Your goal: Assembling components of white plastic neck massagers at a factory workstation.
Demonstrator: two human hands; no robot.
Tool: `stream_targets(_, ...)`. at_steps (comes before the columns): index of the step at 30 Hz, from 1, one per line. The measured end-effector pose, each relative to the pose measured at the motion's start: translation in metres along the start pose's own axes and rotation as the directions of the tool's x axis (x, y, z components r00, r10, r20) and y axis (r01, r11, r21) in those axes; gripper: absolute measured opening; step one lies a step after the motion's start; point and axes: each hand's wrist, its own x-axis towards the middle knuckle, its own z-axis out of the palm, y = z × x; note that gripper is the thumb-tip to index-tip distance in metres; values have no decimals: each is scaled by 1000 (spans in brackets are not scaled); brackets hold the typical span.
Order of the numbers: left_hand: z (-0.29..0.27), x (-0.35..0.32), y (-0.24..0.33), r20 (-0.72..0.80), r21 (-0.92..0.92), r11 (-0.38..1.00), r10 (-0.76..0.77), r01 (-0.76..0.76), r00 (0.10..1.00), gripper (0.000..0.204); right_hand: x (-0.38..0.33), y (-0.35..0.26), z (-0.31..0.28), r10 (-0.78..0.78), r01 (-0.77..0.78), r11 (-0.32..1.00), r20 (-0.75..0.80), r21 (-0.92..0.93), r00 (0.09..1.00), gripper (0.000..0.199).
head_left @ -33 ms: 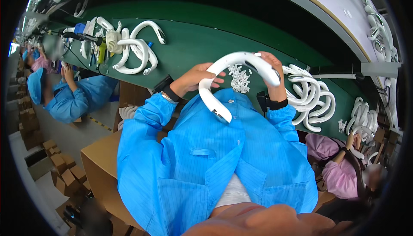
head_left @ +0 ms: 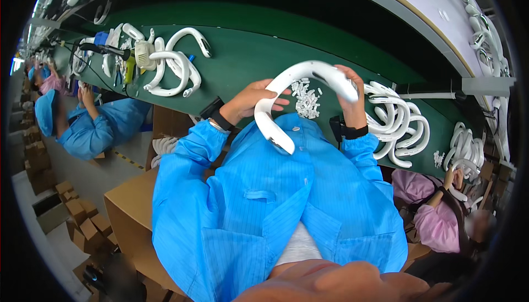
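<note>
A white C-shaped plastic neckband (head_left: 268, 123), looking like a neck fan, hangs tilted between my hands over the bench edge. My left hand (head_left: 249, 101) is closed round its left side, thumb and fingers on either side of the curve. My right hand (head_left: 354, 107) holds its upper right end from behind. Several fingers there are hidden by the band, and the fingertips are slightly blurred. A dark slot shows along the band's right inner face. Behind the band, a heap of small white plastic pieces (head_left: 307, 104) lies on the green bench (head_left: 237, 54).
Several white neckbands (head_left: 405, 123) are stacked right of my right hand. More neckbands (head_left: 179, 68) lie at the left, beside a yellow-green tool (head_left: 130, 69). A co-worker in blue (head_left: 104, 126) sits left; another in pink (head_left: 438, 225) sits right. A cardboard box (head_left: 129, 203) stands near my left elbow.
My right fingers have shifted slightly along the neckband's end, and the small white piece seen at their tips is out of sight. The band has tilted a little; my left hand hardly moved.
</note>
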Motion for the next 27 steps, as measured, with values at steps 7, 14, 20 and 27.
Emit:
stream_targets(7, 32, 26, -15, 50, -358, 928, 132, -106, 990, 63, -27, -10, -10, 101, -120, 984, -138, -135, 985, 21)
stream_targets(14, 40, 42, -27, -64, -235, 943, 225, -233, 972, 47, -32, -23, 43, 177, -135, 920, 84, -368, 981, 15)
stream_targets(20, 62, 46, -18, -149, -68, 924, 363, -376, 920, 38, -31, -18, 63, -40, 191, 760, 250, -622, 968, 14)
stream_targets(27, 75, 32, -8, -212, -23, 931, 350, -363, 912, 41, -26, -17, 76, -43, 168, 734, 202, -658, 978, 10)
